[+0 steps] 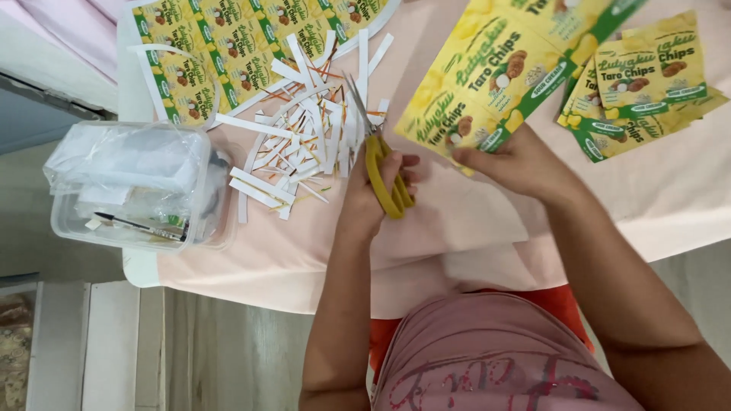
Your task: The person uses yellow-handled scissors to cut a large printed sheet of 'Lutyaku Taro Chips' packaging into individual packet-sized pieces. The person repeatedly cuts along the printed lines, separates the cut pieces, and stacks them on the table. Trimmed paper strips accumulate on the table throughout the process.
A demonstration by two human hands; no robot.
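Your left hand [373, 186] has its fingers [407, 171] threaded through the yellow handles of the scissors [377, 156] and closed around them; the blades point away from you, up toward the heap of paper strips [304, 141], and look nearly together, with their tips lying over the strips. Your right hand [518, 164] sits just to the right of the scissors, fingers [468, 158] pinched on the lower edge of a yellow and green printed label sheet [480, 84], which slants up and away from that grip. The near corner of the sheet lies just beside the scissor handles, though whether blade and sheet touch cannot be told.

Beyond the fingers of your left hand, the white strips and thin coloured slivers lie scattered on the pink cloth of the surface [457, 228]. Farther out past them is another uncut sheet of small labels [228, 38]. To the right of your right hand, well apart from the scissors, a small stack of cut labels [640, 84] lies fanned. Far to the left of your left hand, at the edge of the surface, stands a clear plastic box [137, 186] with plastic wrap and a dark pen inside.
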